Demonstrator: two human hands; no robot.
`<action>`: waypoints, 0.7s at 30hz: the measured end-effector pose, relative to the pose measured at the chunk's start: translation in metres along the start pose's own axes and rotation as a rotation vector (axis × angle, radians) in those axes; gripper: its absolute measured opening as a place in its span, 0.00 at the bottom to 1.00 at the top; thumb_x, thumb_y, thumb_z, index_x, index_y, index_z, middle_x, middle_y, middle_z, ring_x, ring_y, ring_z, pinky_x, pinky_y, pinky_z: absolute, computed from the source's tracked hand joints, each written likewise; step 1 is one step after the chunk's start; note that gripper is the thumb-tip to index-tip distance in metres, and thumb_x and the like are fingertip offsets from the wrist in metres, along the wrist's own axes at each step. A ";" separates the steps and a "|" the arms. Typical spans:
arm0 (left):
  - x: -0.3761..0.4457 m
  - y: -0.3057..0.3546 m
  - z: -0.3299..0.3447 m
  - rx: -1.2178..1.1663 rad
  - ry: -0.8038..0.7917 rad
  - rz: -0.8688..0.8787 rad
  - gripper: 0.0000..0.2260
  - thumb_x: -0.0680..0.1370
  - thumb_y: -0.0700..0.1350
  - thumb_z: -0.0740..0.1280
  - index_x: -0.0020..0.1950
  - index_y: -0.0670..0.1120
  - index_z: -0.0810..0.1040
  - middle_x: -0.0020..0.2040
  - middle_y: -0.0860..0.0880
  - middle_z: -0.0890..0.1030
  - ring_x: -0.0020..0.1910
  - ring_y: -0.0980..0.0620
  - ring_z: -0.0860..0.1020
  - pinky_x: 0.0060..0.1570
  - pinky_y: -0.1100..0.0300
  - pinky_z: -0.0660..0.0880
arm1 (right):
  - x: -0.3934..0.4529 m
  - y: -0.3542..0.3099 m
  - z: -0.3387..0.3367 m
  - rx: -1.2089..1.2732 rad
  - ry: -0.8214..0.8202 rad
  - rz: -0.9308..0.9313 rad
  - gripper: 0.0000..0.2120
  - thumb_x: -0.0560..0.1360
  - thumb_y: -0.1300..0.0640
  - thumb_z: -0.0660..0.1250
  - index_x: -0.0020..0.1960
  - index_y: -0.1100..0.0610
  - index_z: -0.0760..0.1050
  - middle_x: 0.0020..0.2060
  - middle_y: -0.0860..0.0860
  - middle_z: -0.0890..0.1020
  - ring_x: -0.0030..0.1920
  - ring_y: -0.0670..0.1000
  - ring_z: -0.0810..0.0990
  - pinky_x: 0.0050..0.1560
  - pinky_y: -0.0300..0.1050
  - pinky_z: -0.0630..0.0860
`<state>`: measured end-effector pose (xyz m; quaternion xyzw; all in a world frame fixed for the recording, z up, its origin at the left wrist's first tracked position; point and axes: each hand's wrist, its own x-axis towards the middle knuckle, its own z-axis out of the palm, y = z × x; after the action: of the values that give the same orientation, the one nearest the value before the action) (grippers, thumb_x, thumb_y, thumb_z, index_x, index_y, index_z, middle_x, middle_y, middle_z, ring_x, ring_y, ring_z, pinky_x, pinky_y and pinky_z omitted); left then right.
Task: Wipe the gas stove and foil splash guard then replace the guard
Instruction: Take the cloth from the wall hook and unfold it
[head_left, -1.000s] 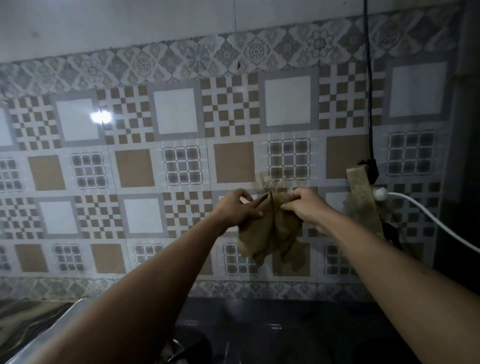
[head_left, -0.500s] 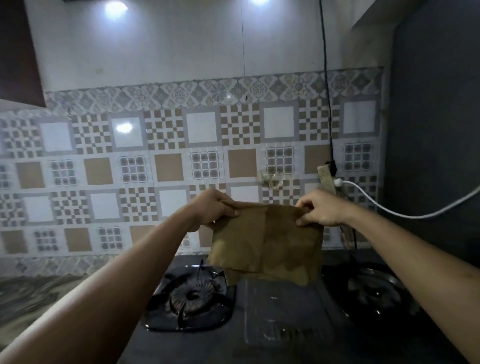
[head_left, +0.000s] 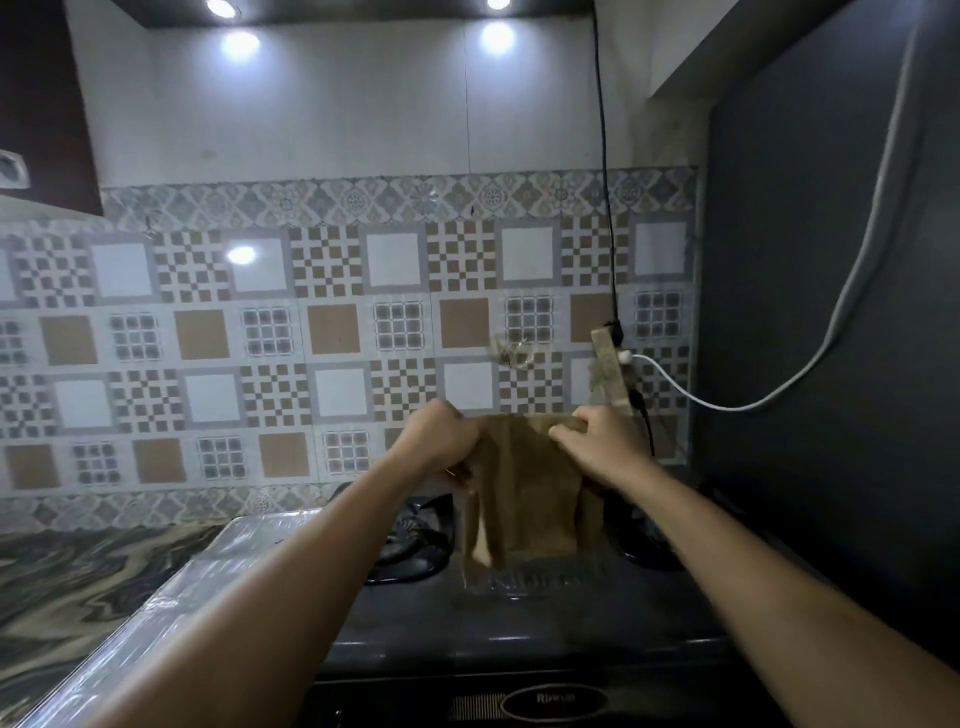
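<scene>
A brown cloth (head_left: 524, 493) hangs in the air above the black gas stove (head_left: 519, 618). My left hand (head_left: 441, 441) grips its upper left corner and my right hand (head_left: 597, 447) pinches its upper right edge. The cloth's lower edge dangles just over the stove's middle panel. Its left burner (head_left: 410, 540) shows partly behind my left forearm; the right burner (head_left: 644, 540) is mostly hidden by my right arm. A shiny foil splash guard (head_left: 171, 603) lies flat along the stove's left side on the counter.
A marbled counter (head_left: 67, 587) stretches left of the foil. Patterned tiles (head_left: 322, 332) cover the back wall. A socket strip (head_left: 610, 369) with a black cable and a white cable hangs at the right, beside a dark side wall (head_left: 831, 312).
The view has tilted down and pulled back, bringing stove and foil into sight. My hands have come closer together and lower, and the spread cloth now hangs folded narrower.
</scene>
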<state>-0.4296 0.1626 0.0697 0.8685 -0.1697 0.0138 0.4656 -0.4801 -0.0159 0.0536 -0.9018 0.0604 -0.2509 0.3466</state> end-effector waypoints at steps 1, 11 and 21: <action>-0.003 0.003 0.008 -0.004 -0.004 0.001 0.11 0.80 0.45 0.64 0.46 0.37 0.78 0.37 0.41 0.83 0.31 0.48 0.83 0.29 0.58 0.80 | -0.006 -0.002 0.005 0.038 -0.019 -0.023 0.11 0.77 0.54 0.64 0.37 0.55 0.71 0.32 0.49 0.74 0.35 0.49 0.73 0.31 0.40 0.64; -0.014 0.032 0.041 -0.157 -0.105 -0.026 0.17 0.81 0.53 0.58 0.52 0.41 0.79 0.43 0.43 0.85 0.42 0.47 0.84 0.43 0.54 0.81 | -0.033 0.019 0.015 0.777 -0.277 0.068 0.11 0.75 0.58 0.68 0.58 0.55 0.77 0.52 0.55 0.83 0.55 0.54 0.81 0.60 0.53 0.77; -0.013 -0.006 0.052 -0.511 0.038 0.208 0.17 0.77 0.45 0.69 0.64 0.43 0.76 0.52 0.46 0.81 0.51 0.49 0.80 0.52 0.55 0.78 | -0.026 0.051 -0.018 1.101 -0.182 0.283 0.07 0.77 0.65 0.62 0.54 0.60 0.76 0.43 0.58 0.82 0.43 0.56 0.81 0.44 0.52 0.79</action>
<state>-0.4469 0.1266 0.0328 0.7003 -0.2469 0.0347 0.6689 -0.5079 -0.0574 0.0210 -0.5894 0.0108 -0.1180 0.7991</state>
